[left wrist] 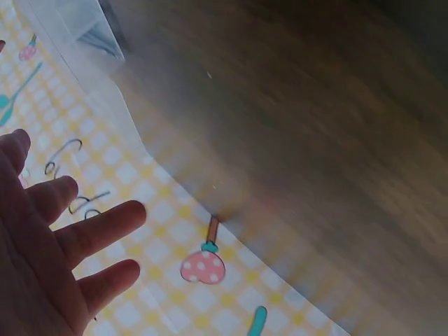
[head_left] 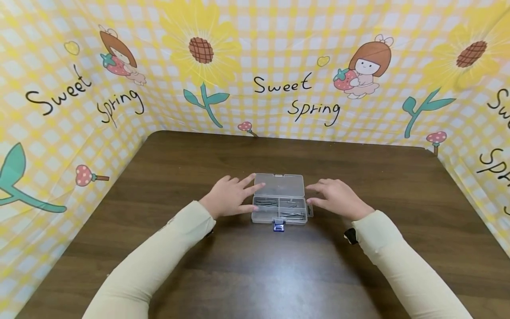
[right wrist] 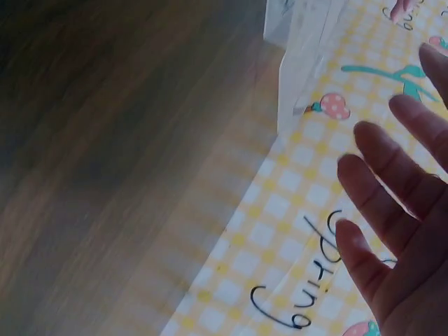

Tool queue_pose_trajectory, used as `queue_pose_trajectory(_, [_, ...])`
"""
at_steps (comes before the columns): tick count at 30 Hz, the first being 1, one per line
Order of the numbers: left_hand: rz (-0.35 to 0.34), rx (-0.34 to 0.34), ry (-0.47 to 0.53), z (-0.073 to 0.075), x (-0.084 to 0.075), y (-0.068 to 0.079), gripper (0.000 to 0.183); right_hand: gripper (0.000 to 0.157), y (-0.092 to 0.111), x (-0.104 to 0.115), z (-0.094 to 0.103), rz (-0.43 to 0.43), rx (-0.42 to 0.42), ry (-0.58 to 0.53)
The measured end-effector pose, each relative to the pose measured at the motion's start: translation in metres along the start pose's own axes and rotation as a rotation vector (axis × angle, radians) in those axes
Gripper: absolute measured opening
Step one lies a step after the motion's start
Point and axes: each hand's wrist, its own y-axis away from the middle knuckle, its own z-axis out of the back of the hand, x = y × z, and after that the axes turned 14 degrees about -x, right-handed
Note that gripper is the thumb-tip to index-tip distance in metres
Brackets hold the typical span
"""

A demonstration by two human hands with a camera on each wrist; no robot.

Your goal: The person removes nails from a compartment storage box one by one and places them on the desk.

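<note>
My left grip (head_left: 229, 195) and right grip (head_left: 338, 198) spread, fingers apart and clamped on nothing, with the open box (head_left: 264, 217) between them; I seem to be positioning it, the next move calling for light, even contact.

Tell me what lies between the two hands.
In the head view, a clear plastic box lies between the left hand and the right hand, its lid open and slender metal pieces inside.

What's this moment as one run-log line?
clear box: on table, lid open | metal pieces: inside | left hand: at left side | right hand: at right side
</note>
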Motion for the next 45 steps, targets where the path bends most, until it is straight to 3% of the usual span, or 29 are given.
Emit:
queue_pose_trajectory(4, [0.0,0.054,-0.008,0.0,-0.006,-0.004,0.072,0.025,-0.006,0.006,-0.006,0.037,0.061,-0.037])
queue_pose_trajectory(11, [-0.012,0.124,-0.021,-0.006,-0.011,-0.007,0.077,0.015,-0.014,0.015,-0.013,0.023,0.239,-0.057])
queue_pose_trajectory(21, [0.008,0.193,-0.002,-0.007,-0.009,-0.008,0.083,0.011,-0.021,0.033,-0.02,0.053,0.375,0.135])
queue_pose_trajectory(23, [0.006,0.206,0.001,-0.008,-0.009,-0.007,0.084,0.007,-0.02,0.034,-0.023,0.085,0.371,0.161])
queue_pose_trajectory(28, [0.013,0.232,0.008,-0.01,-0.01,-0.003,0.084,0.021,-0.016,0.036,-0.03,0.115,0.319,0.171])
queue_pose_trajectory(37, [-0.037,0.19,0.035,-0.015,-0.011,0.0,0.08,0.032,-0.014,0.04,-0.036,0.139,0.255,0.228])
queue_pose_trajectory(45, [-0.053,0.153,0.062,-0.014,-0.01,0.0,0.078,0.029,-0.014,0.038,-0.036,0.121,0.234,0.221])
